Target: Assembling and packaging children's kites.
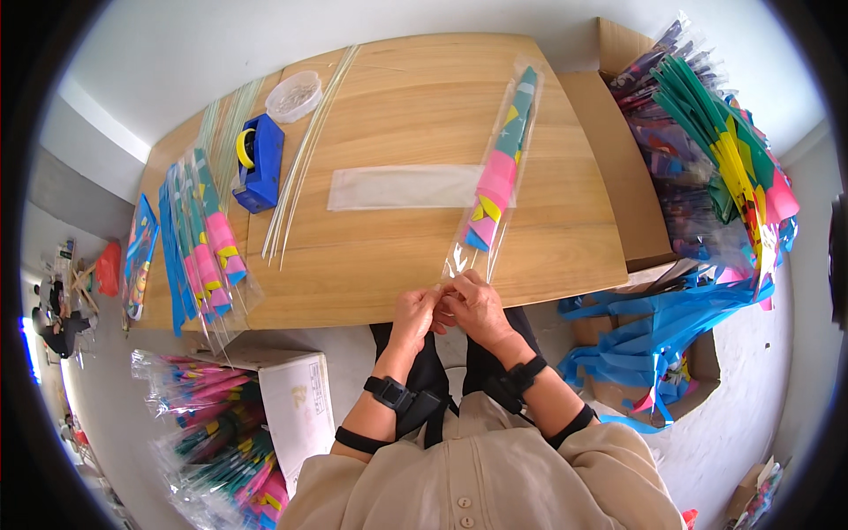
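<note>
Long clear plastic sleeve holding folded pink, teal, yellow and blue kite (499,172): lies on wooden table, slanting from far right toward near edge, open end at both hands.
Empty flat clear sleeve (402,187): mid-table, lying crosswise, just left of it.
Filled clear sleeves, pink and blue contents (205,252): stacked at table's left end.
White cardboard box (296,402): on floor, lower left.
Brown cardboard boxes (623,150): right of table, bagged colourful kites heaped above.

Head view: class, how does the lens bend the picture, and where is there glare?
Head view: the fisheye bows the light wooden table's edges and blackens the corners; even soft light; slight glare on the clear plastic sleeve that both hands pinch.
</note>
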A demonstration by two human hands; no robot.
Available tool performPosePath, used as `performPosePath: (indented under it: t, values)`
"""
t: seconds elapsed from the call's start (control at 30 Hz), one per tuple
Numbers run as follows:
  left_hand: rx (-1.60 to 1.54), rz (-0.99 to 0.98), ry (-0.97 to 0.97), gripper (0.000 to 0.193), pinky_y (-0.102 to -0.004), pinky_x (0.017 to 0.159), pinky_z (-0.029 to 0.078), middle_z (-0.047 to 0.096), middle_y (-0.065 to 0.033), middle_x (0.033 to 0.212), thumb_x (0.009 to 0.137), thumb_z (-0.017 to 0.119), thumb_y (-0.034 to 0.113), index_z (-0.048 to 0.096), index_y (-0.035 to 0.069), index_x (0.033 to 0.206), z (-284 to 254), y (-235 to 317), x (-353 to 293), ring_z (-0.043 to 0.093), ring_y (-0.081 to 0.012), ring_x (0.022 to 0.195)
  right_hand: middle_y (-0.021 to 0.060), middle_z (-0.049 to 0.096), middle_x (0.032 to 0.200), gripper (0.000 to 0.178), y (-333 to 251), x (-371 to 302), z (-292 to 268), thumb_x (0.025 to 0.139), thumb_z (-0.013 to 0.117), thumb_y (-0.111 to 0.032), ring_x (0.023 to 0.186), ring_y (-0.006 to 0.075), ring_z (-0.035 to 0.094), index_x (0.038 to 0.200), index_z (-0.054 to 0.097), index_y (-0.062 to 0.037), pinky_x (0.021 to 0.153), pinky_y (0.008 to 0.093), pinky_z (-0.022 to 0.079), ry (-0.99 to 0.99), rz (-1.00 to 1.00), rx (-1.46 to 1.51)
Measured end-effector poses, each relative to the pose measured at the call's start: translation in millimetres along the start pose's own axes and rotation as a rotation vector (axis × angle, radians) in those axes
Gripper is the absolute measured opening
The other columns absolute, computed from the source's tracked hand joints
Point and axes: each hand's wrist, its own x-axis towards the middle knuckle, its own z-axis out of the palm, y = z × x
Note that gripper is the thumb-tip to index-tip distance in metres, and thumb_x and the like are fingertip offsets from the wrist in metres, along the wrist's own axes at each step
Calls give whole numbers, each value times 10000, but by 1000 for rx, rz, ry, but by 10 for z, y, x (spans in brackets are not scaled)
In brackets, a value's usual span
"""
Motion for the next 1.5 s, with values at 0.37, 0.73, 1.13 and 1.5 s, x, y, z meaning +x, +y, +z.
performPosePath:
  t: [0.37, 0.73, 1.13, 1.5]
  values:
    - [63, -71, -25, 468, -275, 450, 501, 689, -106, 749, 985, 523, 436, 672, -3, 922, -8, 115, 27, 694, -207, 589, 115, 599, 796, 134, 53, 7, 57, 751, 723, -103, 726, 287, 618, 806, 631, -22, 640, 381, 490, 38, 32, 16]
    - [467, 154, 81, 285, -283, 393, 429, 606, -98, 539, 886, 581, 153, 652, -8, 661, 43, 44, 255, 586, -178, 436, 131, 625, 762, 103, 143, -20, 20, 735, 684, -113, 713, 328, 620, 738, 619, -34, 637, 407, 488, 21, 7, 26]
    - [485, 109, 43, 221, -259, 338, 353, 543, -79, 471, 836, 594, 84, 625, -41, 656, 21, 151, 258, 522, -133, 372, -39, 465, 633, 76, 962, -858, -1901, 826, 623, -41, 582, 63, 391, 752, 608, -28, 539, 240, 316, 588, 208, 887]
    - [1372, 1097, 122, 274, -407, 1046, 394, 598, -81, 1260, 803, 679, 83, 692, 121, 1074, 143, 220, -168, 483, -264, 1261, 157, 684, 803, 102, 1004, -1745, -2181, 694, 681, -159, 804, 366, 660, 691, 663, -59, 703, 441, 531, -191, 492, -684]
